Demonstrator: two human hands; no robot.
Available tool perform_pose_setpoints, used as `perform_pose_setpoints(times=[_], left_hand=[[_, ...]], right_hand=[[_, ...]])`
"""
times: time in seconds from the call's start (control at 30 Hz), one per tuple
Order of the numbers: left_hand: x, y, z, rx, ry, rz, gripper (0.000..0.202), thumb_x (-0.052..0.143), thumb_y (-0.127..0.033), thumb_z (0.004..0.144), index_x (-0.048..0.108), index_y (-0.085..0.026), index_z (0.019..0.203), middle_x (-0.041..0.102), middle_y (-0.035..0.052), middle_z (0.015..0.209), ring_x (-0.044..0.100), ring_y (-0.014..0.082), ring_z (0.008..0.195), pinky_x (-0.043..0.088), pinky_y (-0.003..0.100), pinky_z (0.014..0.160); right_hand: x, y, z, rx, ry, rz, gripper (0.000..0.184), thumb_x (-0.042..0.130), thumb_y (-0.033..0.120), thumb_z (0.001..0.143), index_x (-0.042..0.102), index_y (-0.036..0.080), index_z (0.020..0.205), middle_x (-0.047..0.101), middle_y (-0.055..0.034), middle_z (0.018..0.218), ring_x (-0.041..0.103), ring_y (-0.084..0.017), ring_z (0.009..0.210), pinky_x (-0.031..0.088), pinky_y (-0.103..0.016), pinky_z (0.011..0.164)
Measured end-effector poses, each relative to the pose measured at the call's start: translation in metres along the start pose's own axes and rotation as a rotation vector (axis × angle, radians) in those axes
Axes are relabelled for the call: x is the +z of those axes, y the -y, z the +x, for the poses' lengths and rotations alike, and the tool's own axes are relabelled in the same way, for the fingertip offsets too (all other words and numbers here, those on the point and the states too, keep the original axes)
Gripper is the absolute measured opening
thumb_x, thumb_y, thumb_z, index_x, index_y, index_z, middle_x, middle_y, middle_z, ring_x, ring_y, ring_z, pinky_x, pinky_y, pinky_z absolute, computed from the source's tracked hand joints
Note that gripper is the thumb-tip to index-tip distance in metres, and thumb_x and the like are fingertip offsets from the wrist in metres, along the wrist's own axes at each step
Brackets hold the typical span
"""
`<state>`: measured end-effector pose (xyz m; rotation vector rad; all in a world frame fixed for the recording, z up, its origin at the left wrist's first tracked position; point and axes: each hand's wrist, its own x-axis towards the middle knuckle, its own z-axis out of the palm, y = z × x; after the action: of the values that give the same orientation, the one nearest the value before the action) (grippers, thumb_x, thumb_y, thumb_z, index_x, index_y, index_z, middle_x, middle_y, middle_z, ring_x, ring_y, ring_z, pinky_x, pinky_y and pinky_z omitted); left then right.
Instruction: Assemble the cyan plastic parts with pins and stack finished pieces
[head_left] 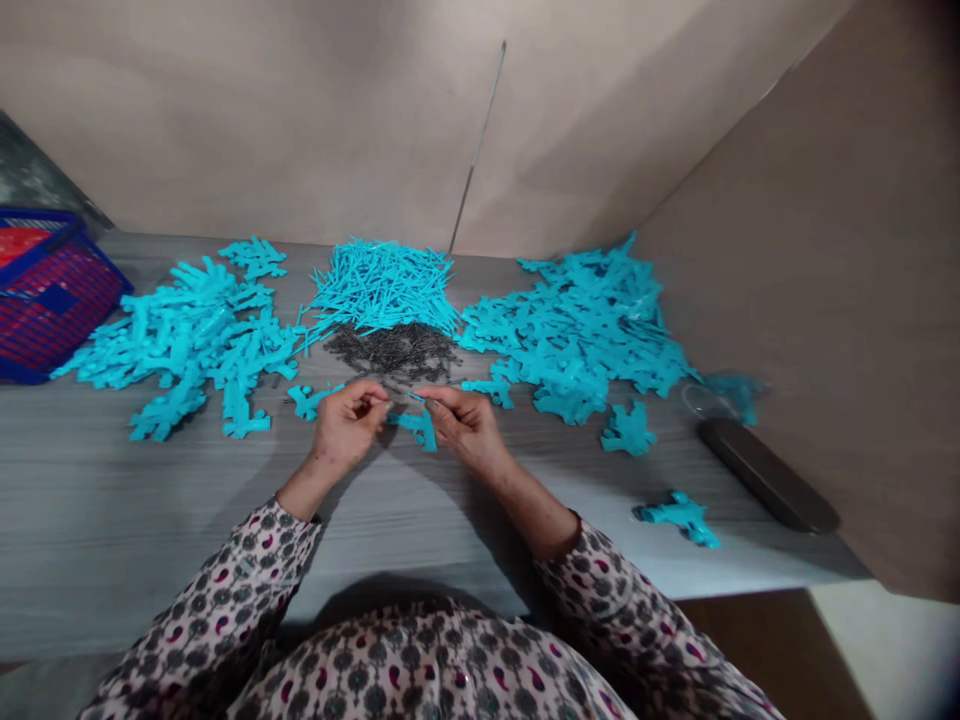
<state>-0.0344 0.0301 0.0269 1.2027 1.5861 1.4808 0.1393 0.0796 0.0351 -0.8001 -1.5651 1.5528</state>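
Pinching a slim turquoise stick [416, 397] between thumb and finger, the right hand [471, 432] works just on the near side of the heap of dark, thin pieces [394, 350], the landmark here. Also nearer than that heap, the left hand [346, 428] curls its thumb and fingers toward each other; whether they are closed on anything I cannot tell. Between the hands, close in front of the heap, a turquoise toy-pistol piece [426, 432] lies on the grey tabletop [225, 520]. Directly behind the heap, touching it, spreads a pile of turquoise sticks [382, 285]. Left of it sits a pile of toy-pistol parts [180, 335], with a blue basket [56, 300] beyond; right of it, another turquoise pile [577, 325] and, farther right, a dark elongated case [769, 477].
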Motion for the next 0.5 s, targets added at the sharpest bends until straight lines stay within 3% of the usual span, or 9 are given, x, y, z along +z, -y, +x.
perform_pose_setpoints(times=[0.1, 0.17, 0.37, 0.5], left_hand=[[-0.003, 0.003, 0.004, 0.097, -0.085, 0.036, 0.016, 0.069, -0.026, 0.07, 0.07, -0.016, 0.083, 0.066, 0.0, 0.068, 0.059, 0.0102, 0.057, 0.046, 0.018, 0.052], [-0.003, 0.001, 0.004, 0.097, -0.057, 0.013, 0.023, 0.071, -0.027, 0.071, 0.072, -0.017, 0.092, 0.068, 0.0013, 0.074, 0.061, 0.0107, 0.06, 0.047, 0.018, 0.051], [0.002, -0.018, -0.001, -0.172, 0.058, -0.221, 0.03, 0.079, -0.038, 0.066, 0.071, -0.013, 0.081, 0.07, 0.0033, 0.063, 0.058, 0.0118, 0.047, 0.044, 0.02, 0.039], [0.002, -0.027, -0.004, -0.254, 0.079, -0.317, 0.036, 0.085, -0.038, 0.057, 0.072, -0.012, 0.077, 0.071, 0.0044, 0.062, 0.06, 0.0126, 0.047, 0.047, 0.02, 0.039]], right_hand=[[-0.002, -0.002, 0.004, -0.032, -0.04, -0.046, 0.033, 0.063, 0.046, 0.082, 0.071, 0.017, 0.093, 0.037, 0.0064, 0.052, 0.033, -0.009, 0.049, 0.027, -0.023, 0.049], [-0.002, -0.003, 0.005, -0.048, -0.031, -0.069, 0.032, 0.063, 0.047, 0.081, 0.07, 0.017, 0.091, 0.04, 0.0052, 0.053, 0.038, -0.011, 0.052, 0.03, -0.024, 0.05], [0.002, 0.0, 0.002, -0.072, 0.032, -0.083, 0.03, 0.062, 0.049, 0.083, 0.068, 0.02, 0.09, 0.054, 0.0018, 0.061, 0.046, -0.013, 0.056, 0.035, -0.025, 0.053], [0.004, 0.003, -0.003, -0.074, 0.059, -0.13, 0.026, 0.063, 0.044, 0.083, 0.065, 0.019, 0.087, 0.056, 0.0022, 0.06, 0.043, -0.011, 0.053, 0.034, -0.023, 0.051]])
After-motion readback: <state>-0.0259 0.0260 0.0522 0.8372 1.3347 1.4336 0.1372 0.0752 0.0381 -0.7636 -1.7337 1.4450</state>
